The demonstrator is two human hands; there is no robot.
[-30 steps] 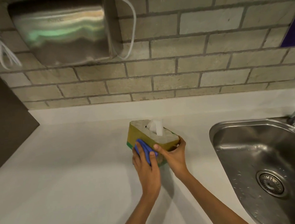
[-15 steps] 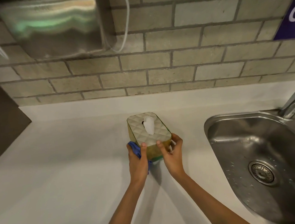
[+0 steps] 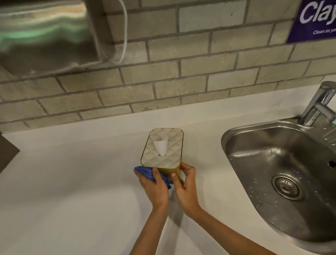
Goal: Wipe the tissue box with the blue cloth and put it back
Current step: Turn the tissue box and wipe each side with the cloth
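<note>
Here the tissue box (image 3: 162, 147) stands upright, long axis toward the wall, both hands' fingers (image 3: 174, 177) gripping its near end.

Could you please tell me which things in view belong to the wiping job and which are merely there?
Job: tissue box, blue cloth, left hand, right hand.
Merely there: sink, tap, purple sign, wall dispenser.

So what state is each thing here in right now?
tissue box: upright on counter, tissue poking out
blue cloth: bunched in left hand, against box
right hand: gripping box's near end
sink: wet, holds nothing
faucet: no water running
</note>
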